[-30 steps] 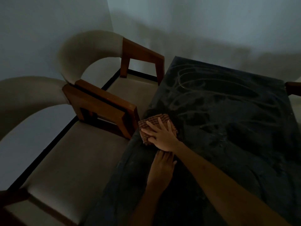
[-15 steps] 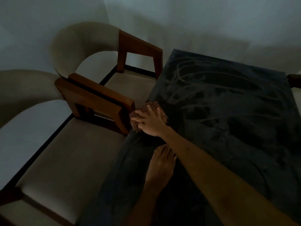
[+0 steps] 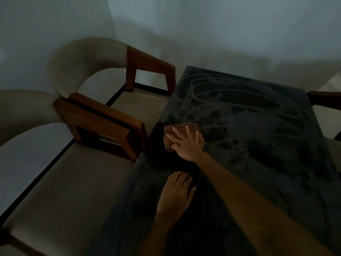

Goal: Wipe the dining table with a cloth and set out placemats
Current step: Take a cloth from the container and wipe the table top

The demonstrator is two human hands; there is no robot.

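A dark dining table fills the right half of the head view, its top covered in pale swirling wipe streaks. A folded brown checked cloth lies near the table's left edge. My right hand presses flat on the cloth, fingers spread and pointing to the far left. My left hand rests palm down on the table nearer to me, holding nothing. No placemats are in view.
Two beige upholstered chairs with wooden arms stand along the table's left side, the near chair and the far chair. A wooden arm nearly touches the table edge. Another chair's arm shows at the far right. Walls stand close behind.
My right hand has slid the cloth from the table's left edge a little inward to the right. My left hand has stayed planted on the table.
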